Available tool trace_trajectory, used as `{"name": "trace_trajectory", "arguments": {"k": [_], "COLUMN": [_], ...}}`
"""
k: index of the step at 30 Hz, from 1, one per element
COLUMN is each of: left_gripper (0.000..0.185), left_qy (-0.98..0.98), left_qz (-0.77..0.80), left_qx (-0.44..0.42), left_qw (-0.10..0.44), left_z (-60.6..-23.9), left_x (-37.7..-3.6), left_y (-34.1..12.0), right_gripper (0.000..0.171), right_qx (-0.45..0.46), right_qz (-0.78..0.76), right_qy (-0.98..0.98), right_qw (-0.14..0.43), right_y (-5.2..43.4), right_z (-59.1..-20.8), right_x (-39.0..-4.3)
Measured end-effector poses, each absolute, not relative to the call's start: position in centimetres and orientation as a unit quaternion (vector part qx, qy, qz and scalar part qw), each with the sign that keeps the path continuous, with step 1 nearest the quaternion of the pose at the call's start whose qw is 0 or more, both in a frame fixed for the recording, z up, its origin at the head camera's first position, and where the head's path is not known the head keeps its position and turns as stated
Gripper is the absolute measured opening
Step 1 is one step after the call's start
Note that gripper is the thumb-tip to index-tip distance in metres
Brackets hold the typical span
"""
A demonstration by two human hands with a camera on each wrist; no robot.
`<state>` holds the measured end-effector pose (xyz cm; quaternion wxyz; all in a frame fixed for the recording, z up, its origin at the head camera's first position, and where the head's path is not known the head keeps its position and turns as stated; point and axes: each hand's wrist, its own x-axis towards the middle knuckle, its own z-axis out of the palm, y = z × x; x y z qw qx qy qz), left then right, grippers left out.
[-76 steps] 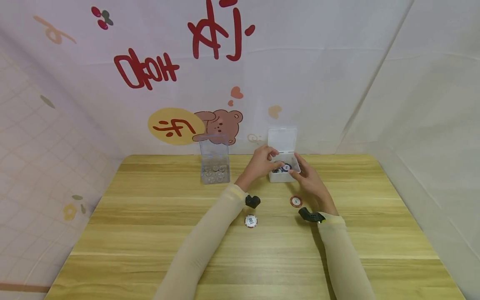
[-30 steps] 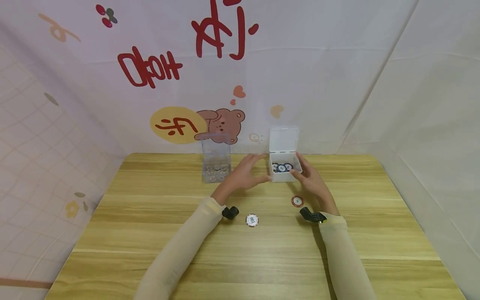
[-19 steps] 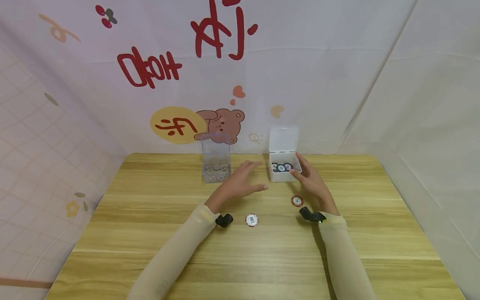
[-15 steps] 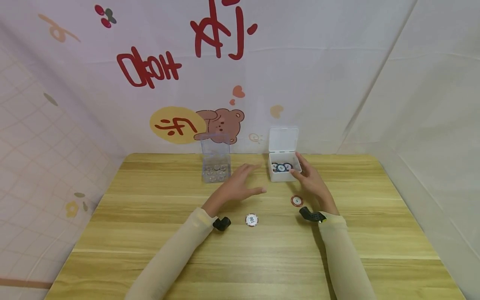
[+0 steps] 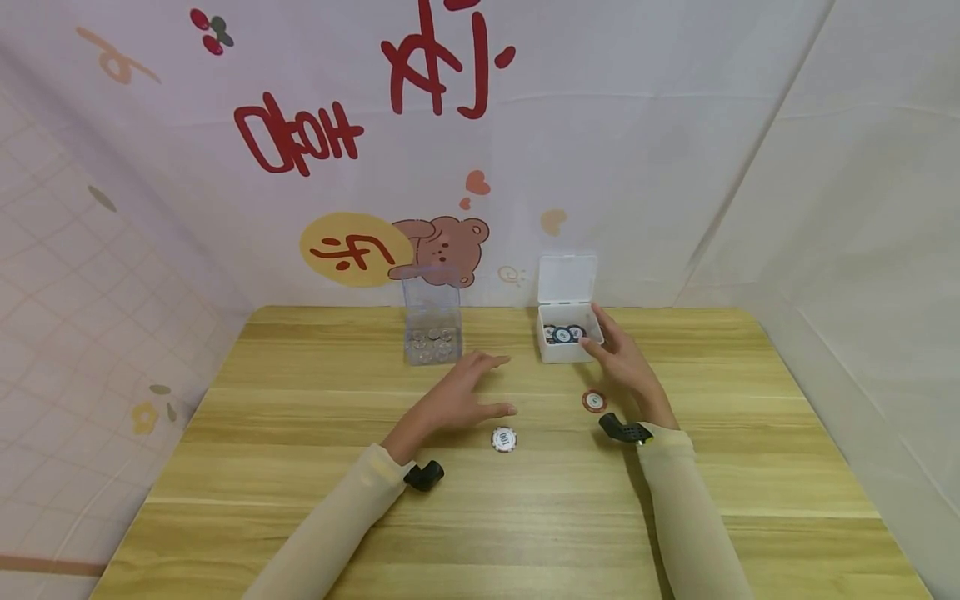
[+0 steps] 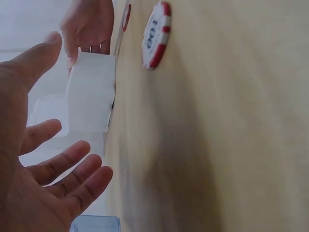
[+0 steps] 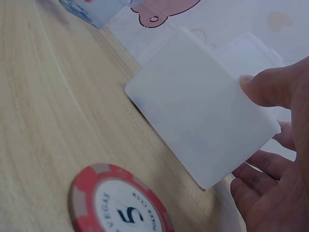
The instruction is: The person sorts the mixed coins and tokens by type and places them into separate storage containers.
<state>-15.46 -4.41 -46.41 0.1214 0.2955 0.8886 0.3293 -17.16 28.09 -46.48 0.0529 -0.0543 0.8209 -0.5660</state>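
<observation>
My right hand grips the right side of a white plastic box, its thumb at the front rim. The box's lid stands up at the back, and several dark-edged poker chips lie inside. My left hand hovers over the table with fingers spread, holding nothing. Just right of its thumb lies a white and red poker chip marked 100. A red poker chip marked 5 lies in front of the white box, near my right wrist; it shows large in the right wrist view.
A clear plastic box with its lid raised holds several shiny round pieces, left of the white box. Both boxes stand near the back edge of the wooden table. A white printed cloth rises behind it.
My left hand has come out of the white box and drawn back leftward and toward me, near the 100 chip. My right hand stays on the box.
</observation>
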Motion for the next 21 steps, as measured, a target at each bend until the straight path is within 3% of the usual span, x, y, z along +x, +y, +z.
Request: {"name": "trace_trajectory", "arguments": {"k": [21], "left_gripper": [0.07], "left_qy": [0.862], "left_qz": [0.351], "left_qx": [0.324], "left_qw": [0.168], "left_z": [-48.4], "left_x": [-12.3], "left_y": [-6.2], "right_gripper": [0.076], "right_qx": [-0.049], "right_qz": [-0.562], "right_qy": [0.823], "right_qw": [0.056], "right_y": [28.3], "right_z": [-46.6], "right_x": [-17.3]}}
